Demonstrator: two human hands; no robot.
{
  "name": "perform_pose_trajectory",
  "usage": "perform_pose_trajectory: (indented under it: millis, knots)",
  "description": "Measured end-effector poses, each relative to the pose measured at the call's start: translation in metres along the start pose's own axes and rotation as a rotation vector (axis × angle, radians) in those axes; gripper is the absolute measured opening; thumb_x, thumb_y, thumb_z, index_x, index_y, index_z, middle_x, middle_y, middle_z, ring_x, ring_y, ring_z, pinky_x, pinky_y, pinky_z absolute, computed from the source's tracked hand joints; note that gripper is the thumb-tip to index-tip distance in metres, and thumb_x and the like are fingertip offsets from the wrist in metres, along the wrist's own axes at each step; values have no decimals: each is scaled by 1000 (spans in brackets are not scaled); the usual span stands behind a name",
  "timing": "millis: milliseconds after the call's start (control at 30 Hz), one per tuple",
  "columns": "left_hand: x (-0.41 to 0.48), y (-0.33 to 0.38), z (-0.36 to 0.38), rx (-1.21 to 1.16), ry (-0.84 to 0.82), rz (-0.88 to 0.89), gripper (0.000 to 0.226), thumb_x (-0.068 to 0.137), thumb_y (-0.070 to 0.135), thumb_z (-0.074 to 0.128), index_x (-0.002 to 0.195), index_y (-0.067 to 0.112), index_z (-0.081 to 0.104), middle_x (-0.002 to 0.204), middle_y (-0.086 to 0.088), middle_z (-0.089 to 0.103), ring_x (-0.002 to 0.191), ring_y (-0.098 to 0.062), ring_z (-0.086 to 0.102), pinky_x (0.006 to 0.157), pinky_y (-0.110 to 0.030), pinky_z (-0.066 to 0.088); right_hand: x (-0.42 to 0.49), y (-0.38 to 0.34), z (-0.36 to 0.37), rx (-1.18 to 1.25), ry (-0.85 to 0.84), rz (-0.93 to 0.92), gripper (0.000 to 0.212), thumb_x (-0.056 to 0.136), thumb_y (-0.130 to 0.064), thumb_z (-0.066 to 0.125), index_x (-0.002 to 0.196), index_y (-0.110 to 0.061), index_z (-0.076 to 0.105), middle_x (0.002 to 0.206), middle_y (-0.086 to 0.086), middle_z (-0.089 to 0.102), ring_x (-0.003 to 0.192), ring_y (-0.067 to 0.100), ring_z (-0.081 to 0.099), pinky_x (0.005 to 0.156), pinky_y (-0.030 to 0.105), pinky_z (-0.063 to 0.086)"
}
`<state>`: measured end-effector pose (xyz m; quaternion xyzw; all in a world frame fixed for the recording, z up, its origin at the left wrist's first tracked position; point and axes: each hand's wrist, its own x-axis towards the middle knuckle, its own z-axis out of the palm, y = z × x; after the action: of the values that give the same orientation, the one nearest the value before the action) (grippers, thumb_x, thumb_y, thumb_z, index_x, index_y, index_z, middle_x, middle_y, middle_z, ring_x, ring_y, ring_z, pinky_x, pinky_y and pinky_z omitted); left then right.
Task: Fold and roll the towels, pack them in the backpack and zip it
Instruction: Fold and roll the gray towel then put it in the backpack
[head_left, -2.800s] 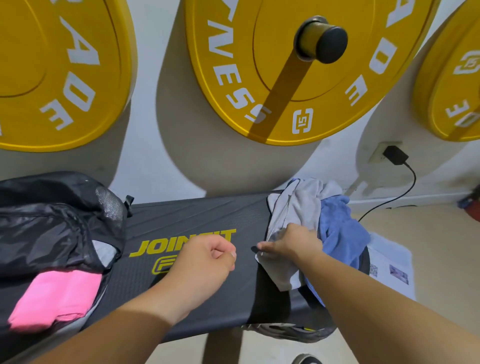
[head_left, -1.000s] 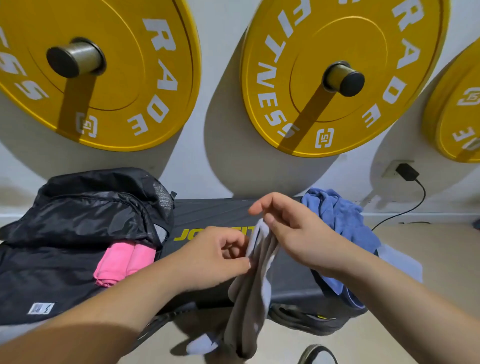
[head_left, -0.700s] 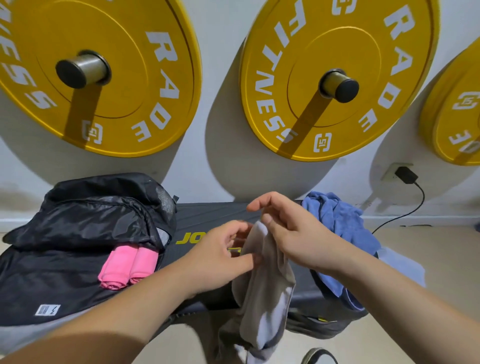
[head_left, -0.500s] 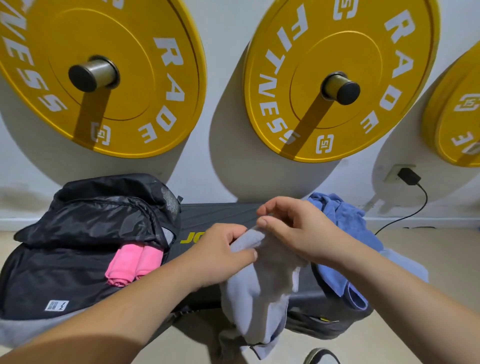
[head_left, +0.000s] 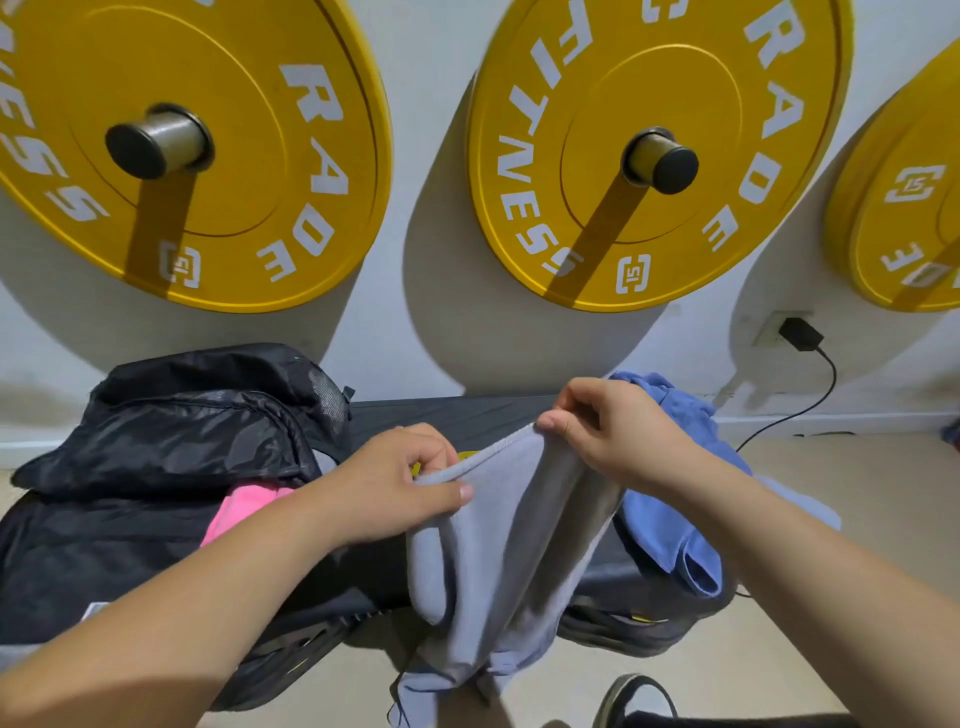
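Observation:
A grey towel (head_left: 498, 551) hangs in the air in front of the black bench (head_left: 457, 415), its lower end near the floor. My left hand (head_left: 395, 483) pinches its top edge at the left. My right hand (head_left: 608, 431) pinches the same edge further right and a little higher. A blue towel (head_left: 670, 514) lies crumpled on the bench's right end, partly behind my right wrist. The black backpack (head_left: 156, 452) lies open on the bench's left end, with a rolled pink towel (head_left: 239, 509) inside its opening.
Yellow weight plates (head_left: 660, 150) hang on pegs on the white wall behind the bench. A black charger (head_left: 800, 332) with a cable is plugged in at the right. A shoe (head_left: 639, 696) shows at the bottom edge, on the beige floor.
The grey towel came off the pile on the bench and was lifted by both hands. My hands have since moved apart along its top edge, spreading it wider.

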<state>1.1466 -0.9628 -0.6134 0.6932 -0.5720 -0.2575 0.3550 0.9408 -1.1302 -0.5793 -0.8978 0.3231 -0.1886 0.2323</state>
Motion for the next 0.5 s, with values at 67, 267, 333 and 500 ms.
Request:
perform_pose_trajectory:
  millis: [67, 267, 333, 500]
  knots:
    - [1, -2, -3, 77, -21, -30, 42, 78, 23, 81, 58, 12, 44, 76, 10, 61, 67, -5, 57, 66, -24, 43, 4, 8, 0, -80, 116, 77, 32, 95, -43, 65, 77, -17, 58, 54, -3, 50, 56, 12, 48, 53, 32, 35]
    - [-1, -1, -11, 80, 138, -100, 22, 83, 20, 77, 77, 19, 56, 62, 7, 56, 54, -1, 46, 53, -16, 37, 6, 29, 11, -179, 86, 330, 29, 95, -37, 60, 72, -23, 51, 74, -4, 58, 79, 24, 60, 62, 37, 48]
    - [-2, 13, -9, -101, 166, -70, 13, 87, 11, 73, 86, 20, 63, 75, 2, 70, 67, -3, 61, 65, -19, 47, 3, 23, 18, -31, -13, 249, 10, 92, -29, 64, 84, -25, 62, 89, -6, 67, 93, 19, 65, 78, 35, 53]
    - [0, 35, 9, -193, 114, 45, 22, 92, 3, 62, 94, 24, 67, 78, 10, 71, 68, -4, 59, 66, -24, 46, -4, -30, 27, 638, -228, 80, 26, 88, -24, 79, 110, -13, 72, 102, 9, 77, 93, 16, 72, 87, 28, 55]
